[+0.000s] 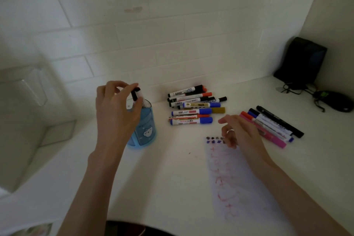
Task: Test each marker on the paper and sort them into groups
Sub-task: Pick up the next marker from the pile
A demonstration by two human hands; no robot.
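I have 1 marker (136,94) in the left hand (115,113), pinched between the thumb and curled fingertips just over the mouth of the blue cup (146,130). Its long axis stands nearly upright, black cap on top, white barrel running down behind my fingers toward the cup. Something pale shows inside the cup, but I cannot tell whether it is another marker.

The paper (235,188) lies to the right of that grip and nearer to me, well apart from the cup. The right hand (243,132) is the nearer one to it: it hovers above the sheet's far edge, fingers loosely curled and holding nothing. In my judgement the marker has to tilt and travel right and near to reach the sheet, with the free right hand placed to take the cap.

I count 1 sheet, with a row of small dark test marks (214,138) at its far end and faint red scribble below. The far pile (193,105) holds about 10 markers, lying left to right and overlapping, so the count is loose. The right-hand group (272,126) holds 5, side by side on a diagonal.
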